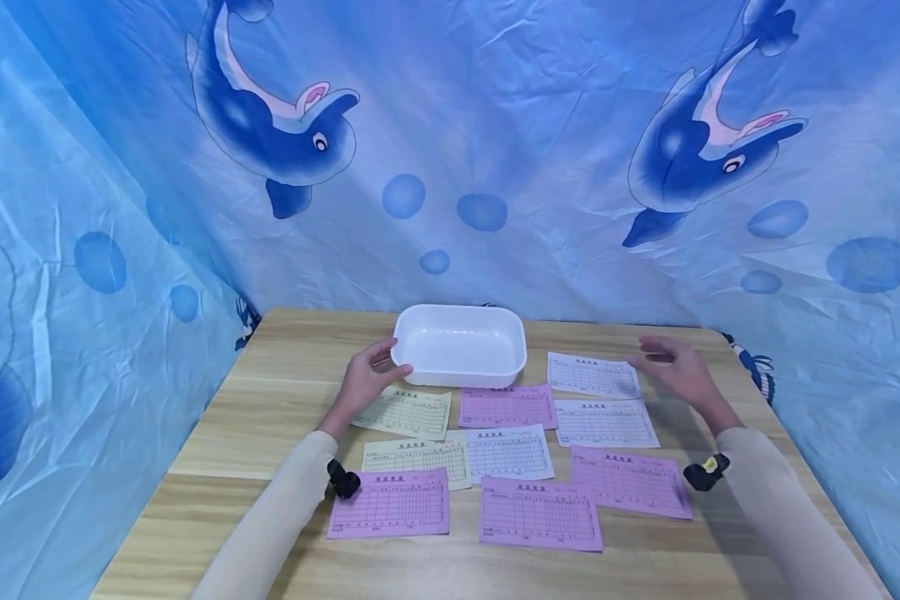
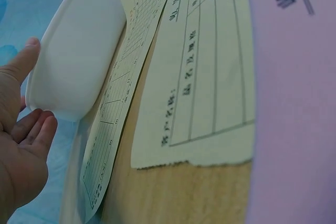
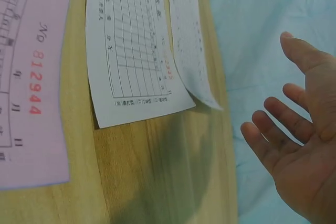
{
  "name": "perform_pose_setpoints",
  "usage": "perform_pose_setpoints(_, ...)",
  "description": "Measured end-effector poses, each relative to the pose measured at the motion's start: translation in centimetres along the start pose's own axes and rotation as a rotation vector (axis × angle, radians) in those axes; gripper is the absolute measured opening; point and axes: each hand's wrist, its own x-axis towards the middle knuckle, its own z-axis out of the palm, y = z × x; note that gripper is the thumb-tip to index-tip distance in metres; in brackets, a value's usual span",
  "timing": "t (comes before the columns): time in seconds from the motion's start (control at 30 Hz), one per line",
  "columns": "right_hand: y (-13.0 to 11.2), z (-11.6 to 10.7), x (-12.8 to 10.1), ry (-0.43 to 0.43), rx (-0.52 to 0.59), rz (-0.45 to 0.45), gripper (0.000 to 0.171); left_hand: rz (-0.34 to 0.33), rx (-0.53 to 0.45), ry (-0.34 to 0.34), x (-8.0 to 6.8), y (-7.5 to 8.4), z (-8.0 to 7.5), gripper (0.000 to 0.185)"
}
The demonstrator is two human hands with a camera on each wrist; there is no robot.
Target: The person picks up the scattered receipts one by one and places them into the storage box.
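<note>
White tray: far centre of desk, long axis left-right. Left hand at tray's left end, fingers relaxed, thumb at rim, no grip seen. Right hand spread flat, hovering well right of tray over white slip; holds nothing. Left hand nearer tray. Pink, yellow, white slips fanned in front. Legible: red "No 812944" on pink slip; other print too small.

The right hand hovers with fingers spread and holds nothing, off the wooden table's edge. Two white forms and a pink form lie flat there.
</note>
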Motion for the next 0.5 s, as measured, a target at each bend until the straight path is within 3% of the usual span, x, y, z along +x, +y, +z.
perform_pose_setpoints(0.5,2.2,1.6,1.3,-0.055,0.057,0.12,0.084,-0.032,-0.006,-0.002,0.2,0.2,-0.1,0.075)
